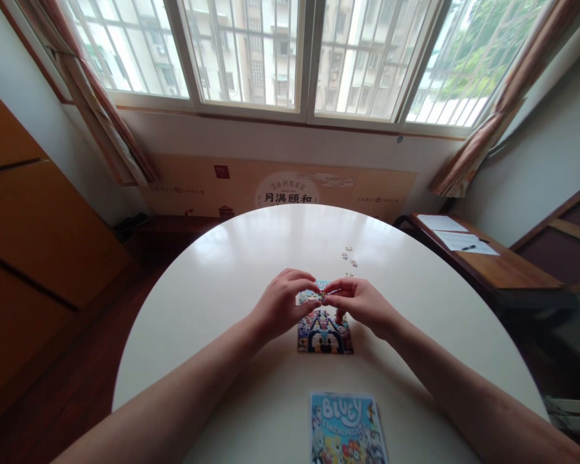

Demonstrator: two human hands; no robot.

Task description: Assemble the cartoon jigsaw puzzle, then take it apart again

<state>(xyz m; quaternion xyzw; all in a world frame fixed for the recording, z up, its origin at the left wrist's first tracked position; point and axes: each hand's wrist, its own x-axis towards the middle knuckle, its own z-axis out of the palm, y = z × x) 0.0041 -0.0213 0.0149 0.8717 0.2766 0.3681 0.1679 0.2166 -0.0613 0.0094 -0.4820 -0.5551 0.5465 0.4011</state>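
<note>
A jigsaw puzzle (325,341) with a blue cartoon dog lies on the round white table, its lower part assembled and a pale gap across its upper middle. Above that gap, my right hand (362,303) pinches a small colourful puzzle piece (323,296) between thumb and index finger. From the other side, my left hand (290,299) curls inward, its thumb and index fingertips meeting the same piece. Both hands partly cover the puzzle's upper half. Beyond my right hand, several loose puzzle pieces (354,263) are scattered.
Nearer to me on the table (198,290) lies a blue "Bluey" picture sheet (348,428). A wooden side desk (517,267) with papers (464,242) and a pen stands at the right. Wooden cabinets (33,225) are on the left, and barred windows (241,51) are ahead.
</note>
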